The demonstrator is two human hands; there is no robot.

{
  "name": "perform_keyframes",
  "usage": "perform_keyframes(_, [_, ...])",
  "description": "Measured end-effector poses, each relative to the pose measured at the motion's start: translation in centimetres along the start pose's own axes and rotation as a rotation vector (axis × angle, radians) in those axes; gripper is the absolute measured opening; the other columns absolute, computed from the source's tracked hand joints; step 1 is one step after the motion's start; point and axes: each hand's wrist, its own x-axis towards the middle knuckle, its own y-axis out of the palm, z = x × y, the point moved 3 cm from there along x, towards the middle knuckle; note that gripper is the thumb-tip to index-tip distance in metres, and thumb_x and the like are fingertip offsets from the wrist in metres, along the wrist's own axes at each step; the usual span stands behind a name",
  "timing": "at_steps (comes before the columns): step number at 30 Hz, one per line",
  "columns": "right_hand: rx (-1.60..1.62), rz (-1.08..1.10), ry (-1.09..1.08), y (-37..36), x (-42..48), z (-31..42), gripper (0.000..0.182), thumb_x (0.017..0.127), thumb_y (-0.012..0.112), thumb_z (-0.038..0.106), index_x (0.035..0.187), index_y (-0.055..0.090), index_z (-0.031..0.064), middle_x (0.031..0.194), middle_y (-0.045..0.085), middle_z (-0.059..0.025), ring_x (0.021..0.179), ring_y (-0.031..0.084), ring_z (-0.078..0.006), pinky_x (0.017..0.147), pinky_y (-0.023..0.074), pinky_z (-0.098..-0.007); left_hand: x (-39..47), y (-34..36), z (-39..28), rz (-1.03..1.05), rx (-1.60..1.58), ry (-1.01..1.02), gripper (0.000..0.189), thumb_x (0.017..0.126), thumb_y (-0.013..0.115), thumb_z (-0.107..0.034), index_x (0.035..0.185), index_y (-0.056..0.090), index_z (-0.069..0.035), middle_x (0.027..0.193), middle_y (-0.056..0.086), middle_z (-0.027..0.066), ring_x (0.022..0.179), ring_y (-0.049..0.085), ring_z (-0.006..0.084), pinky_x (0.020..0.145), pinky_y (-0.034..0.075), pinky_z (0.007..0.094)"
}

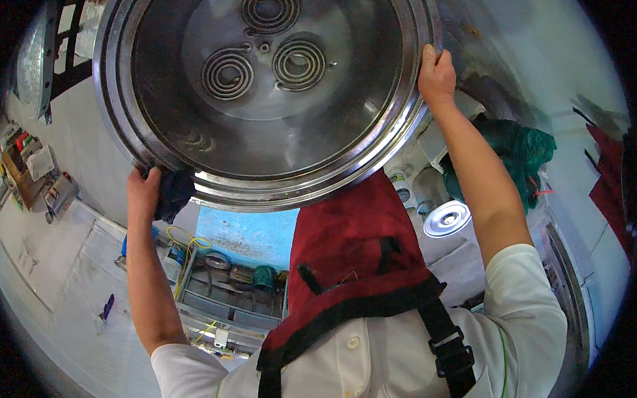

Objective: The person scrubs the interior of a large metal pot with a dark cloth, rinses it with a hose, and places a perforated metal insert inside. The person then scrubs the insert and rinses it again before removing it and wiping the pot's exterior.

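A large round metal vessel (274, 142) with a stepped, shiny rim fills the upper middle of the view. On its inner bottom sit coiled metal tubes (227, 74), each wound in a flat spiral. My left hand (145, 189) is at the rim's lower left, with a dark cloth (175, 194) bunched between hand and metal. At the rim's right side my right hand (437, 79) grips the edge, thumb up. The lower rim lies close to the red apron (351, 240) on my front.
A drawer of tools (232, 291) is open at lower left, beside a blue surface (246, 233). Green plastic sheeting (511, 150) and a round metal lid (447, 219) are at right. A wooden box (20, 175) and other items stand far left.
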Motion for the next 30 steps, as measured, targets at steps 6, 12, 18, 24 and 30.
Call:
perform_keyframes(6, [-0.017, 0.032, 0.007, -0.1, 0.2, 1.2, 0.053, 0.094, 0.044, 0.053, 0.099, 0.05, 0.0003, 0.09, 0.063, -0.0271, 0.086, 0.059, -0.0486, 0.076, 0.0454, -0.0521, 1.2, -0.5, 1.5, -0.008, -0.013, 0.043, 0.038, 0.084, 0.058, -0.021, 0.111, 0.061, 0.006, 0.1, 0.068, 0.0211, 0.094, 0.065, 0.0282, 0.084, 0.049, 0.0376])
perform_keyframes(12, [-0.045, -0.005, 0.03, -0.2, 0.3, -0.5, 0.051, 0.094, 0.045, 0.051, 0.099, 0.051, -0.0002, 0.09, 0.062, -0.0278, 0.088, 0.059, -0.0482, 0.076, 0.0452, -0.0513, -0.8, -0.5, 0.1, -0.01, 0.14, 0.016, 0.039, 0.084, 0.059, -0.022, 0.111, 0.061, 0.005, 0.098, 0.068, 0.0227, 0.095, 0.066, 0.032, 0.084, 0.049, 0.039])
perform_keyframes(18, [-0.016, -0.003, 0.019, -0.5, 0.1, 0.1, 0.048, 0.095, 0.046, 0.047, 0.098, 0.051, -0.0005, 0.088, 0.062, -0.0271, 0.084, 0.058, -0.0477, 0.073, 0.0451, -0.0503, -1.2, -0.2, 0.4, -0.035, 0.084, 0.1, 0.038, 0.084, 0.059, -0.02, 0.112, 0.061, 0.006, 0.1, 0.068, 0.0238, 0.096, 0.065, 0.0324, 0.084, 0.049, 0.039])
perform_keyframes(24, [-0.005, -0.01, -0.022, 0.2, 0.2, 0.6, 0.049, 0.094, 0.046, 0.05, 0.094, 0.05, 0.0007, 0.084, 0.062, -0.0256, 0.081, 0.059, -0.0474, 0.071, 0.0451, -0.0518, 1.1, -0.4, 2.0, 0.027, -0.046, 0.058, 0.038, 0.084, 0.057, -0.018, 0.114, 0.06, 0.007, 0.099, 0.069, 0.0177, 0.092, 0.064, 0.0259, 0.084, 0.049, 0.0365])
perform_keyframes(30, [-0.043, 0.036, 0.062, -0.4, 0.3, 1.0, 0.049, 0.094, 0.045, 0.049, 0.094, 0.049, 0.0003, 0.088, 0.061, -0.0271, 0.085, 0.058, -0.0468, 0.075, 0.0442, -0.0504, 0.8, -0.4, 1.2, 0.027, 0.03, 0.034, 0.038, 0.085, 0.057, -0.019, 0.113, 0.06, 0.007, 0.099, 0.069, 0.0193, 0.09, 0.065, 0.0262, 0.082, 0.049, 0.037])
